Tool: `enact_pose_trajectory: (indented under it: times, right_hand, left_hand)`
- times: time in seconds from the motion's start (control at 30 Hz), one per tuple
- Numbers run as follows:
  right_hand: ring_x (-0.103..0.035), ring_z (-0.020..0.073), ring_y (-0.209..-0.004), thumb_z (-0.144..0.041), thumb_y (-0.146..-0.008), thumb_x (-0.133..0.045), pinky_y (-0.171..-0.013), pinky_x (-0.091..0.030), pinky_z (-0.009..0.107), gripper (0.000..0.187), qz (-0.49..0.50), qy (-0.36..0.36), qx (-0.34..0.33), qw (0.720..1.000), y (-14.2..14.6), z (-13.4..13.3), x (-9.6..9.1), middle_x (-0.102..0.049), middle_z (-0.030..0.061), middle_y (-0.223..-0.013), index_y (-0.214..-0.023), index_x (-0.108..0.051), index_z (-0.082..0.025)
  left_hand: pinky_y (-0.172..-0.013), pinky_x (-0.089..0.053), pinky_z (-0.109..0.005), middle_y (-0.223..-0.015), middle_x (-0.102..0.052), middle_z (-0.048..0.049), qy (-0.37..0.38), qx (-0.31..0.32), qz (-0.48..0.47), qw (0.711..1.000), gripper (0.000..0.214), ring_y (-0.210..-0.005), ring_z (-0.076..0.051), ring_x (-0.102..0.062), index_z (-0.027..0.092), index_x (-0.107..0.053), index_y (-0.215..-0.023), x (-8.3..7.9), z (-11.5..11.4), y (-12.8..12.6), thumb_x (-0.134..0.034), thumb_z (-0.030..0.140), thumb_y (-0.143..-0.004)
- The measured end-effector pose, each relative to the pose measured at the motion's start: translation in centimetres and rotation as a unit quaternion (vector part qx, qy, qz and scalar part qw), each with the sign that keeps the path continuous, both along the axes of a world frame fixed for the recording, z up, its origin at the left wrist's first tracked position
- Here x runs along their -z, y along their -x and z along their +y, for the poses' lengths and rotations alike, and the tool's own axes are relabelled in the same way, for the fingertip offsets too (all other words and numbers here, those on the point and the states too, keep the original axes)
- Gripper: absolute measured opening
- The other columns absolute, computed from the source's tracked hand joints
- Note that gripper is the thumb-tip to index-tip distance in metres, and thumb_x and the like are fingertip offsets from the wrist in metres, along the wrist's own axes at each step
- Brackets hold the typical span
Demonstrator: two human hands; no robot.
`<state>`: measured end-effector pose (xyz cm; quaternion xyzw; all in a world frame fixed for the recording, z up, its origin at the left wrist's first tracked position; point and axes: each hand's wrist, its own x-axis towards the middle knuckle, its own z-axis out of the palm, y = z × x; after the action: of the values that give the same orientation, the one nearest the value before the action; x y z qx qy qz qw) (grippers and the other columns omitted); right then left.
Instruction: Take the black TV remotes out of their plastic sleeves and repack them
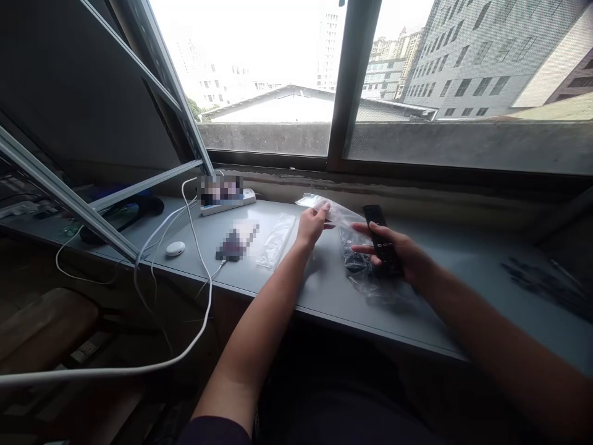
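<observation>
My left hand (314, 224) pinches a clear plastic bag (341, 214) near one end and holds it above the desk. In my right hand (393, 244) is a black remote control (380, 238), tilted upright, with small buttons on its face. The bag's other end reaches toward my right fingers; whether they touch it I cannot tell. Below the remote, a larger clear bag (354, 256) with dark items inside lies on the desk, partly hidden by my right hand. Left of my left hand lies a stack of flat clear bags (277, 240).
On the grey desk (319, 290) are a blurred-out device (238, 240) on a cable, a round white case (175, 249) and a power strip (229, 201). A white cable (209, 296) loops past the front edge. Dark slim items (542, 281) lie far right. A metal frame (139, 179) stands left.
</observation>
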<state>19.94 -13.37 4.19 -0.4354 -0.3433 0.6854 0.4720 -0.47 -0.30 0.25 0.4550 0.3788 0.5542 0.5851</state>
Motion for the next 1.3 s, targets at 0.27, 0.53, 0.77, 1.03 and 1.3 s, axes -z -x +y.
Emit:
enact_pose_trajectory:
  times: [0.27, 0.53, 0.77, 1.03, 1.3]
  right_hand:
    - [-0.086, 0.0271, -0.095, -0.029, -0.106, -0.073, -0.044, -0.063, 0.023, 0.026, -0.018, -0.024, -0.009, 1.000, 0.4, -0.2, 0.1, -0.077, 0.0138, -0.149, -0.130, -0.084, -0.023]
    - [-0.085, 0.0266, -0.096, -0.028, -0.106, -0.073, -0.043, -0.062, 0.022, 0.026, -0.018, -0.036, -0.009, 0.999, 0.6, -0.4, -0.1, -0.077, 0.0124, -0.150, -0.128, -0.086, -0.024]
    - [-0.068, 0.0152, -0.049, -0.040, -0.116, -0.056, -0.044, -0.059, 0.022, 0.046, -0.021, -0.012, 0.004, 1.000, 0.8, -0.8, -1.0, -0.084, 0.0142, -0.088, -0.156, -0.071, -0.023]
    - [-0.070, 0.0172, -0.055, -0.039, -0.112, -0.063, -0.045, -0.061, 0.027, 0.041, -0.039, -0.049, -0.006, 0.998, 1.0, -0.8, -0.8, -0.086, 0.0175, -0.110, -0.146, -0.078, -0.021]
    - [-0.069, 0.0151, -0.060, -0.049, -0.107, -0.067, -0.044, -0.052, 0.030, 0.033, -0.005, -0.148, -0.034, 0.988, 0.5, -0.9, -0.1, -0.078, 0.0131, -0.148, -0.105, -0.088, -0.023]
  left_hand:
    - [-0.085, -0.064, -0.026, -0.104, -0.084, -0.0090, 0.081, -0.101, -0.160, 0.979, 0.022, -0.092, -0.015, -0.079, 0.015, -0.079, -0.115, -1.1, 1.3, 2.9, -0.063, 0.027, -0.108]
    - [-0.086, -0.063, -0.025, -0.110, -0.085, -0.0093, 0.071, -0.113, -0.160, 0.978, 0.019, -0.096, -0.016, -0.081, 0.016, -0.076, -0.109, -1.6, 0.9, 3.5, -0.074, 0.034, -0.103]
    - [-0.098, -0.064, -0.034, -0.099, -0.079, -0.0078, 0.111, 0.020, -0.115, 0.987, 0.019, -0.090, -0.017, -0.078, 0.017, -0.073, -0.103, -1.3, 0.7, 3.0, -0.084, 0.031, -0.095]
    - [-0.112, -0.056, -0.039, -0.097, -0.082, -0.0060, 0.096, 0.074, -0.093, 0.988, 0.019, -0.095, -0.017, -0.078, 0.019, -0.078, -0.103, -1.0, 0.2, 2.7, -0.078, 0.011, -0.086]
    - [-0.094, -0.056, -0.028, -0.083, -0.074, -0.0014, 0.115, 0.030, -0.289, 0.950, 0.010, -0.083, -0.013, -0.072, 0.019, -0.066, -0.087, -2.1, 0.4, 3.6, -0.065, 0.009, -0.087]
